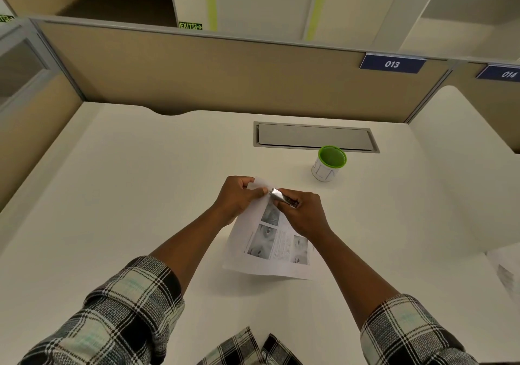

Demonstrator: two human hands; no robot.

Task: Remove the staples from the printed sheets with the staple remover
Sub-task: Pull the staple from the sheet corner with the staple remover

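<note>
The printed sheets (270, 246), white pages with grey pictures and text, lie in the middle of the white desk with their far corner lifted. My left hand (239, 196) pinches that raised top corner. My right hand (305, 212) grips a small metal staple remover (282, 197), and its silver tip touches the paper corner right beside my left fingertips. The staple itself is too small to make out.
A white cup with a green rim (327, 166) stands just behind and to the right of my hands. A grey cable hatch (315, 138) is set into the desk behind it. More printed paper (505, 269) lies at the right edge. Beige partitions (225, 75) enclose the desk.
</note>
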